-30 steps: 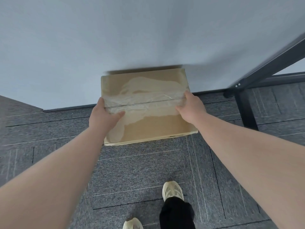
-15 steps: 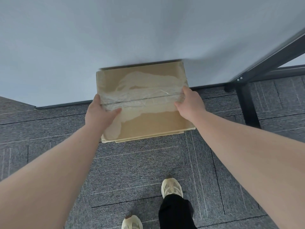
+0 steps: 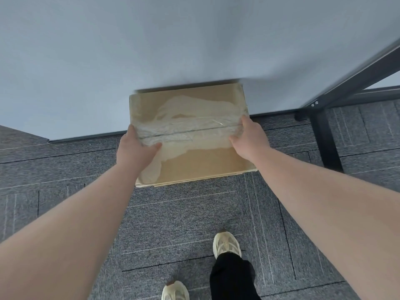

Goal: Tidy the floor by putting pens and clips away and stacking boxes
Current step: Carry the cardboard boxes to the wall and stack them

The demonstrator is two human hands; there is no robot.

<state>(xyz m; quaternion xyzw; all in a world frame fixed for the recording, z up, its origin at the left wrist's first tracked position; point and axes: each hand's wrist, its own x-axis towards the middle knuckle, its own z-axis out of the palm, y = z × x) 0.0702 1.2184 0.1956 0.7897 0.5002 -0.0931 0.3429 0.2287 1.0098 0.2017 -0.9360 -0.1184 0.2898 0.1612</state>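
Note:
A brown cardboard box (image 3: 194,163), its top seam covered with clear tape, is held in front of me close to a pale wall. My left hand (image 3: 134,148) grips its left side with the thumb lying on the taped top. On the opposite side, my right hand (image 3: 249,137) clasps the box the same way. The box's underside and whatever is beneath it are hidden. No pens or clips are visible.
Grey carpet tiles (image 3: 184,224) cover the floor. A pale wall (image 3: 151,50) with a dark skirting strip rises behind the box. A black metal desk leg and frame (image 3: 326,137) stand at the right. My two pale shoes (image 3: 226,244) are near the bottom.
The box, gripped by both hands, has stayed close to the wall with only a slight shift in the view. The grip is unchanged.

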